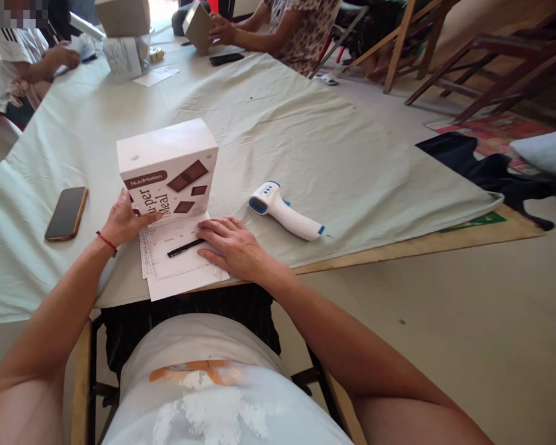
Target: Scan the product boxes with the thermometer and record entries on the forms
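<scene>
A white NutriMotion box (176, 167) with brown chocolate-bar pictures stands upright on the cloth-covered table. My left hand (125, 219), a red string on its wrist, grips the box's lower left corner, thumb across the front and fingers at the side. Printed paper sheets (171, 275) lie in front of the box, close to the table edge. My right hand (231, 247) rests on them, palm down with fingers stretched out. A black pen (183, 248) lies on the sheets, its far end reaching my right fingers. To the right is a white and blue infrared thermometer (285, 212).
A phone (67, 213) lies left of the box. Across the table, one person (282, 31) holds a box (197, 28) and another person (18, 62) sits at the left. A plastic container (125, 55) and a dark phone (226, 59) are there too. Wooden chairs (500, 55) stand at the right.
</scene>
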`<action>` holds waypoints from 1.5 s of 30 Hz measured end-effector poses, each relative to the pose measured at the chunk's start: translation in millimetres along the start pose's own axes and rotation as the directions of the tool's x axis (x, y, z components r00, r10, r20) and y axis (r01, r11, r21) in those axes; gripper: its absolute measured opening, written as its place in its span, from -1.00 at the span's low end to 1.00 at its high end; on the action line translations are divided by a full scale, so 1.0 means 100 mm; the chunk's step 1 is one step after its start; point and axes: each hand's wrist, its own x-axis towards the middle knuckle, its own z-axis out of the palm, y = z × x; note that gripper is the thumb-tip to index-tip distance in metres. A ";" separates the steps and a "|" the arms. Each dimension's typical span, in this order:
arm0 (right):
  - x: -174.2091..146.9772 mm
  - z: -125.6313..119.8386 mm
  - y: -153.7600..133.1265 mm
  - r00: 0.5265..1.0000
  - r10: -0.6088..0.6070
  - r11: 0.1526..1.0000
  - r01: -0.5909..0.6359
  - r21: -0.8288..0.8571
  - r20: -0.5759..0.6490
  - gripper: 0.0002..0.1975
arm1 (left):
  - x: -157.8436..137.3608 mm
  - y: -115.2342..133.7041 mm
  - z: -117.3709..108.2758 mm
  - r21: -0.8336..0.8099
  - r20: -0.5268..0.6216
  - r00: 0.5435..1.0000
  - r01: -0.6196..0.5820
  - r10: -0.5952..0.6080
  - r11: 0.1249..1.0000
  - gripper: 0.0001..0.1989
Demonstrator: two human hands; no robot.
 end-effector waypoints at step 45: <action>1.13 -0.40 2.05 0.653 0.742 0.638 -0.616 -0.461 0.155 -0.48 | -1.53 2.02 1.26 -0.757 0.288 0.824 -0.117 0.489 0.643 -0.79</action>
